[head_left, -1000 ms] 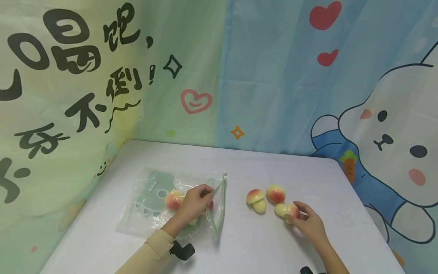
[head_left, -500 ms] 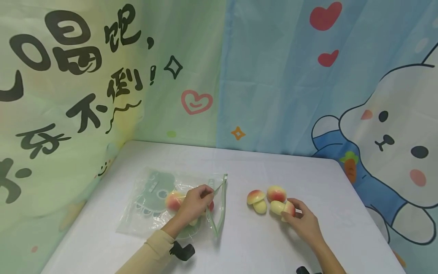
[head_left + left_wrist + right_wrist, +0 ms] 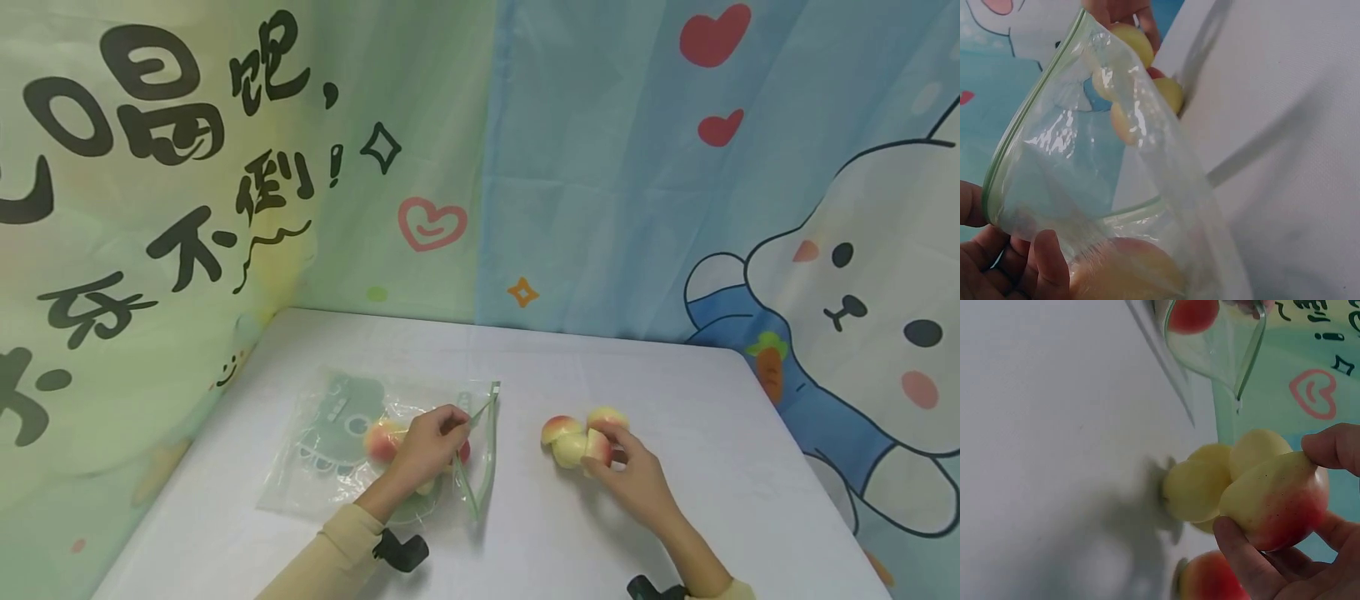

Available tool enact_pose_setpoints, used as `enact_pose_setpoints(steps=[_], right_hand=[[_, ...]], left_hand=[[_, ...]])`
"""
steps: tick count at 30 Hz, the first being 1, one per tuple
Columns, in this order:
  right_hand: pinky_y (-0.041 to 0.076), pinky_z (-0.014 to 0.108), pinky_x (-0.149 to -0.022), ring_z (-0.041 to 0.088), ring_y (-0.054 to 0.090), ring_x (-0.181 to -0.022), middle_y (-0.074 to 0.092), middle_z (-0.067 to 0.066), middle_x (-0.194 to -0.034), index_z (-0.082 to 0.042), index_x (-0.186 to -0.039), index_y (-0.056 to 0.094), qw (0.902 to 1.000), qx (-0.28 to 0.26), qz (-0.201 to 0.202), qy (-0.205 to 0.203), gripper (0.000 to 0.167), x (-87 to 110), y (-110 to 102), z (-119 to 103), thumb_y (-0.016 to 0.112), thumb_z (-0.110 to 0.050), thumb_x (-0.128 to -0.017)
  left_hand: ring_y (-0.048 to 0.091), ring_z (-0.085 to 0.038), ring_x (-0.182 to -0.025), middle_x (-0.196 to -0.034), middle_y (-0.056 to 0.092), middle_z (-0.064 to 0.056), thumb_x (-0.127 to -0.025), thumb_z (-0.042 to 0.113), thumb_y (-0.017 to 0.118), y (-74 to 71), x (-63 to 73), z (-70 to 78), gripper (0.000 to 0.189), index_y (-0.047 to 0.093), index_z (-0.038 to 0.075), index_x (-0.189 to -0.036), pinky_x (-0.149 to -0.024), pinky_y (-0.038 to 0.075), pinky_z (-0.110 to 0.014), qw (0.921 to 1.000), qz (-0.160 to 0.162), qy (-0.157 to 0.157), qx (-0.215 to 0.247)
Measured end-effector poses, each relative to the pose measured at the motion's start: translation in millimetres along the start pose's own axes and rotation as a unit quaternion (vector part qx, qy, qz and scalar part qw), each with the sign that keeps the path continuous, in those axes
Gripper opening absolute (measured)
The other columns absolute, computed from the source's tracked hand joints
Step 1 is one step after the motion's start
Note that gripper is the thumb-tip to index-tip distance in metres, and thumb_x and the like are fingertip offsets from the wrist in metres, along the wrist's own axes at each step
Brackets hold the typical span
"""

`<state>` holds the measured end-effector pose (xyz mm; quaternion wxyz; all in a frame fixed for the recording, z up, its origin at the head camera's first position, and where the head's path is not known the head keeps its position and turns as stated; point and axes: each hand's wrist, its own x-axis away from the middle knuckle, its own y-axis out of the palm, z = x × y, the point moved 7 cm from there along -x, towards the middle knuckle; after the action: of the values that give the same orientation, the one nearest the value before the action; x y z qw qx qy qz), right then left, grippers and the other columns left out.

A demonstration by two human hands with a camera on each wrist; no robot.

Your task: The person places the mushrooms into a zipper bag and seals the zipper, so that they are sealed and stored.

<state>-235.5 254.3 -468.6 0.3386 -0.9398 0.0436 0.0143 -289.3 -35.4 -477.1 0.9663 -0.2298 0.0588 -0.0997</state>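
Observation:
My left hand (image 3: 427, 446) pinches the green zip edge of a clear zip-lock bag (image 3: 300, 487), holding its mouth open. Inside lies a red-and-yellow toy mushroom (image 3: 381, 440), partly behind the hand; the left wrist view shows a rounded mushroom (image 3: 1129, 269) through the plastic. To the right, my right hand (image 3: 637, 479) holds another toy mushroom (image 3: 598, 447) by its red cap, thumb and fingers around it. This mushroom (image 3: 1279, 500) hides part of two others on the table, one mushroom (image 3: 558, 429) to its left and one mushroom (image 3: 607, 415) behind.
A white table (image 3: 525, 533) carries everything. Behind it hangs a printed curtain (image 3: 585, 208) with hearts, lettering and a cartoon rabbit. Black wrist mounts sit under both arms, one mount (image 3: 402, 552) close to the bag's near side.
My right hand has moved left with the mushroom, from beside the others to in front of them. The left hand and the bag have stayed in place.

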Motion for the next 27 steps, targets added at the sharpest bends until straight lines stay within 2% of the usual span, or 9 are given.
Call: enact_pose_setpoints(steps=[5, 10, 14, 17, 20, 24, 27], right_hand=[[0.052, 0.050, -0.087, 0.033, 0.063, -0.104, 0.061, 0.014, -0.126, -0.009, -0.130, 0.057, 0.9991, -0.010, -0.008, -0.040, 0.051, -3.1, 9, -20, 0.076, -0.015, -0.083], [0.054, 0.040, -0.081, 0.030, 0.065, -0.101, 0.063, 0.009, -0.124, -0.010, -0.127, 0.061, 0.9971, -0.031, -0.032, -0.061, 0.048, -6.9, 21, -35, 0.076, -0.012, -0.082], [0.054, 0.032, -0.079, 0.029, 0.065, -0.100, 0.063, 0.009, -0.124, -0.010, -0.127, 0.060, 0.9952, -0.049, -0.049, -0.068, 0.048, -9.2, 36, -39, 0.076, -0.012, -0.083], [0.054, 0.033, -0.084, 0.029, 0.065, -0.102, 0.061, 0.012, -0.125, -0.007, -0.128, 0.060, 0.9937, -0.069, -0.047, -0.075, 0.048, -11.3, 46, -38, 0.076, -0.010, -0.082], [0.053, 0.032, -0.087, 0.026, 0.065, -0.102, 0.062, 0.012, -0.124, -0.007, -0.128, 0.061, 0.9932, -0.086, -0.042, -0.066, 0.050, -13.8, 56, -35, 0.077, -0.009, -0.081], [0.054, 0.031, -0.083, 0.024, 0.066, -0.098, 0.063, 0.011, -0.121, -0.008, -0.129, 0.061, 0.9923, -0.099, -0.047, -0.058, 0.050, -15.2, 71, -37, 0.078, -0.013, -0.082], [0.055, 0.035, -0.081, 0.027, 0.067, -0.098, 0.063, 0.013, -0.124, -0.010, -0.129, 0.061, 0.9912, -0.101, -0.057, -0.064, 0.050, -14.5, 83, -44, 0.078, -0.017, -0.082]], left_hand=[[0.060, -0.014, -0.083, -0.089, 0.068, 0.003, -0.092, 0.020, 0.058, -1.3, 0.4, 0.4, 0.015, 0.069, 0.012, -0.100, -0.075, 0.051, -0.032, 1.0000, 0.002, -0.002, 0.006], [0.060, -0.014, -0.082, -0.088, 0.068, 0.002, -0.092, 0.019, 0.058, -2.0, 1.1, 2.1, 0.015, 0.069, 0.012, -0.099, -0.072, 0.051, -0.030, 1.0000, 0.002, 0.002, 0.008], [0.060, -0.013, -0.080, -0.087, 0.068, 0.001, -0.092, 0.018, 0.058, -1.4, 0.6, 3.1, 0.014, 0.069, 0.010, -0.098, -0.068, 0.051, -0.027, 0.9999, 0.003, 0.008, 0.009], [0.060, -0.013, -0.078, -0.089, 0.069, -0.002, -0.092, 0.018, 0.058, 0.4, -0.5, 4.7, 0.014, 0.069, 0.010, -0.099, -0.065, 0.051, -0.027, 0.9999, -0.002, 0.005, 0.015], [0.060, -0.013, -0.077, -0.092, 0.070, -0.006, -0.093, 0.018, 0.058, 2.6, -1.5, 7.3, 0.015, 0.068, 0.010, -0.100, -0.062, 0.053, -0.028, 0.9997, -0.010, 0.002, 0.024], [0.061, -0.013, -0.078, -0.093, 0.069, -0.004, -0.093, 0.018, 0.058, 4.4, -1.6, 8.9, 0.015, 0.068, 0.010, -0.102, -0.061, 0.053, -0.029, 0.9995, -0.015, 0.000, 0.028], [0.061, -0.013, -0.078, -0.093, 0.069, -0.002, -0.093, 0.018, 0.058, 5.4, -0.6, 8.4, 0.016, 0.068, 0.010, -0.102, -0.063, 0.053, -0.029, 0.9995, -0.016, 0.003, 0.026]])
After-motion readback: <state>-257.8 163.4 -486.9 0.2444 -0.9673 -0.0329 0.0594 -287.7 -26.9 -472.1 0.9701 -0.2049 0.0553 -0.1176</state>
